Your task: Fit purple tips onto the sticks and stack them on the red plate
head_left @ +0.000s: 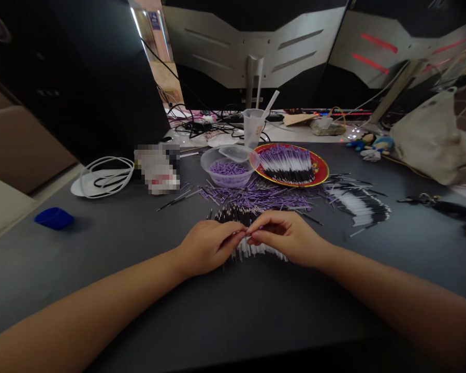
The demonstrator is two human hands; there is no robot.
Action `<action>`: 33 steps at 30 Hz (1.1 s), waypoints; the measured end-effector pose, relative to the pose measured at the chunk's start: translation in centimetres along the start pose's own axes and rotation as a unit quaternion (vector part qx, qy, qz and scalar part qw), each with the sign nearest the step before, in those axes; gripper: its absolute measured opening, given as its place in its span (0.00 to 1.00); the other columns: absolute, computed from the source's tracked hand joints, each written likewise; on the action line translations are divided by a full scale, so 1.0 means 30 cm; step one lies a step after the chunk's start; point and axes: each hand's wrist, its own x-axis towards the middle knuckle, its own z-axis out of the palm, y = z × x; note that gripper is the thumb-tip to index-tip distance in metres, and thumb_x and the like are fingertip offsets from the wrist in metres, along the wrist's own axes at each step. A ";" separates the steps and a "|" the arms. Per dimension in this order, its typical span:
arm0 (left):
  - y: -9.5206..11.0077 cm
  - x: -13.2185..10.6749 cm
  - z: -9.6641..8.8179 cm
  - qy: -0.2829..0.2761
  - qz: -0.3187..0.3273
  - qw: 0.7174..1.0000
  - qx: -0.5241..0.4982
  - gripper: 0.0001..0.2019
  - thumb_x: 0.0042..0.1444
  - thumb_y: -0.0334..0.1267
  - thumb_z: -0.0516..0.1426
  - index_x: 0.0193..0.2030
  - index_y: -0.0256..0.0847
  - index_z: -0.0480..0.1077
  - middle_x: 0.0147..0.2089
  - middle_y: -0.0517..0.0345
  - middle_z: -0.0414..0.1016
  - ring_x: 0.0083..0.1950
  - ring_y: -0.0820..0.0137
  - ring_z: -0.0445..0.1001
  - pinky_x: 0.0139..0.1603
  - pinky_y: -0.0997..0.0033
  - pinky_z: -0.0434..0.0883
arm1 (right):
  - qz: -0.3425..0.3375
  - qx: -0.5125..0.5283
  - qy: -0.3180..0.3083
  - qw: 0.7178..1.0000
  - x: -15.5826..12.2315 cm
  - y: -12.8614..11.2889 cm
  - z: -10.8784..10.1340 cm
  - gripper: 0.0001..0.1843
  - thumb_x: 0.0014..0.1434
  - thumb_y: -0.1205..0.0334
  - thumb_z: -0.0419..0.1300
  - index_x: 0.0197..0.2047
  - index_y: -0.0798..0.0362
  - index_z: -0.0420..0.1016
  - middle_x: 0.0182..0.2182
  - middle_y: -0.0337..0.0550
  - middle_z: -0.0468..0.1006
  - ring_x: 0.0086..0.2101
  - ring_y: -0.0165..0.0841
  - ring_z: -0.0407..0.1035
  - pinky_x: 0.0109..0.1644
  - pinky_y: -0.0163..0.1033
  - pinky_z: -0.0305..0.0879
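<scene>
- the thin stick [247, 235] sits right where my two sets of fingertips meet, just above the table and dead centre in front of me; most of it is hidden by my fingers, so i can't make out its ends.
- as far as i can tell, its long axis runs across me from one hand to the other, crosswise to the sticks lying below.
- my left hand [207, 246] has thumb and forefinger pressed together on its left side, the other fingers curled in.
- my right hand [285, 235] pinches it from the right side, fingertips nearly touching the left ones (neither hand is nearer, they meet in the middle).
- directly under both hands is a pile of sticks [238, 213], black ends away from me, white ends towards me.
- just beyond it lie scattered purple bits [264, 196].
- further back stand a clear bowl [207, 163] of purple bits and, touching its right side, a red plate [323, 170] with sticks laid in rows.
- another bunch of sticks [359, 204] lies off to the right of my right hand, well apart.
</scene>
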 end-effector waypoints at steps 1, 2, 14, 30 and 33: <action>0.000 0.000 -0.001 -0.004 0.003 1.000 0.001 0.11 0.64 0.40 0.48 0.43 0.42 0.71 0.28 0.61 0.77 0.27 0.74 0.73 0.31 0.76 0.65 | -0.001 0.009 0.005 1.000 0.000 0.001 0.003 0.06 0.55 0.62 0.63 0.37 0.53 0.75 0.31 0.42 0.79 0.35 0.32 0.76 0.41 0.39 0.72; 0.000 0.001 -0.002 -0.006 0.006 1.000 0.001 0.12 0.64 0.40 0.48 0.43 0.42 0.71 0.28 0.61 0.76 0.26 0.74 0.73 0.30 0.75 0.65 | -0.002 0.016 0.011 1.000 0.000 0.000 0.005 0.06 0.55 0.62 0.63 0.37 0.53 0.75 0.30 0.41 0.79 0.34 0.32 0.76 0.40 0.39 0.72; -0.012 -0.007 0.009 -0.017 0.033 0.999 -0.028 0.08 0.64 0.38 0.48 0.43 0.40 0.67 0.30 0.60 0.76 0.29 0.72 0.74 0.31 0.73 0.66 | -0.017 0.018 0.019 1.000 0.001 -0.018 -0.003 0.04 0.58 0.63 0.60 0.37 0.53 0.72 0.33 0.41 0.78 0.31 0.29 0.76 0.37 0.37 0.74; -0.010 -0.003 0.009 -0.045 0.008 0.998 -0.053 0.08 0.65 0.37 0.46 0.42 0.40 0.65 0.29 0.61 0.76 0.28 0.73 0.75 0.30 0.75 0.67 | -0.212 -0.315 0.017 0.925 -0.026 -0.012 -0.031 0.08 0.61 0.68 0.56 0.42 0.53 0.73 0.32 0.42 0.78 0.33 0.29 0.72 0.37 0.34 0.67; -0.010 -0.003 0.010 -0.039 0.017 0.998 -0.044 0.09 0.65 0.37 0.46 0.42 0.39 0.65 0.29 0.61 0.75 0.28 0.73 0.75 0.30 0.74 0.67 | -0.226 -0.318 0.014 0.921 -0.026 -0.007 -0.035 0.08 0.60 0.69 0.56 0.43 0.54 0.73 0.32 0.42 0.78 0.33 0.29 0.72 0.37 0.34 0.67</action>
